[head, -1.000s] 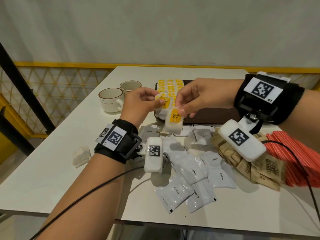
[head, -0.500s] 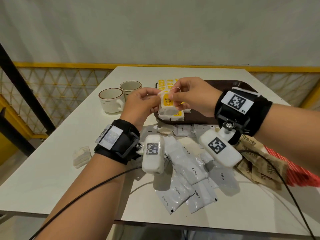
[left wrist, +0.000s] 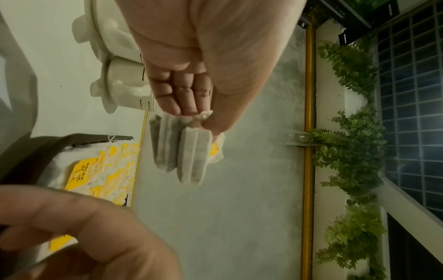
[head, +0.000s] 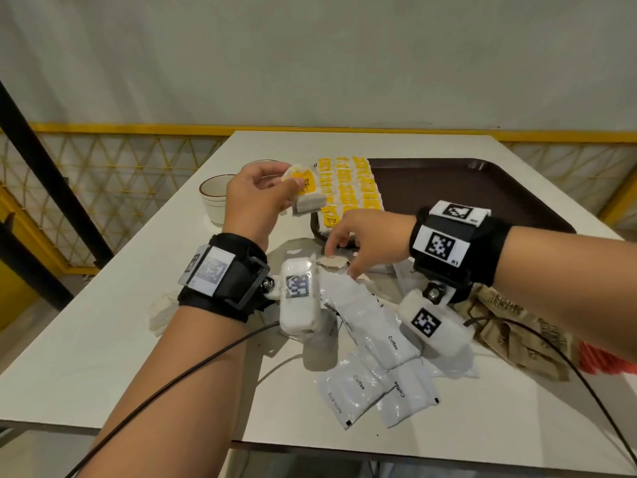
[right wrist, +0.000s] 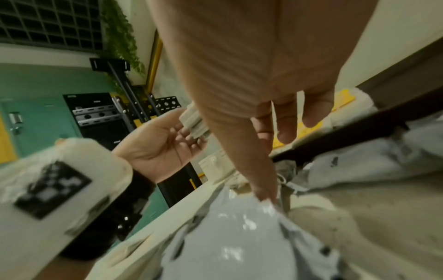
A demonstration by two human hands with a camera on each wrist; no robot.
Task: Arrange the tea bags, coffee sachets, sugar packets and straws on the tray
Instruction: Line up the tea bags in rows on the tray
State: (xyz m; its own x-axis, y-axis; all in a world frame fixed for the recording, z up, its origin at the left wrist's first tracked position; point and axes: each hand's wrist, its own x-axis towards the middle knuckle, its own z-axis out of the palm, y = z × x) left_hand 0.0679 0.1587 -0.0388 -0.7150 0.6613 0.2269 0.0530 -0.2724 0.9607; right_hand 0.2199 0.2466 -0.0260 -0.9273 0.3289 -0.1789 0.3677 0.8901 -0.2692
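A second ago one tea bag was being worked between both hands above the tray's near-left corner; now the hands are parted. The left hand (head: 255,201) is kept raised over the desk (head: 86,339), just left of the tray (head: 482,188), and a small stack of tea bags (head: 306,198) is pinched in its grip between thumb and fingertips; in the left wrist view two or three grey bags are seen hanging from that pinch. The right hand (head: 365,239) has been brought down to the loose pile at the tray's near edge, palm down, wrist low, fingers spread and slightly bent. Its fingertips (head: 355,270) are set on or just above a lone tea bag (head: 332,261) and the edge of a coffee sachet (head: 365,315); whether anything is yet pinched cannot be told.

The change is read as a gathering step: bags are being collected in the left hand while another is fetched by the right. Rows of tea bags (head: 348,188) are already laid on the tray's left part. The coffee sachets, the sugar packets (head: 517,326) and the red straws (head: 599,360) are still lying on the desk, so most of the task is judged undone.
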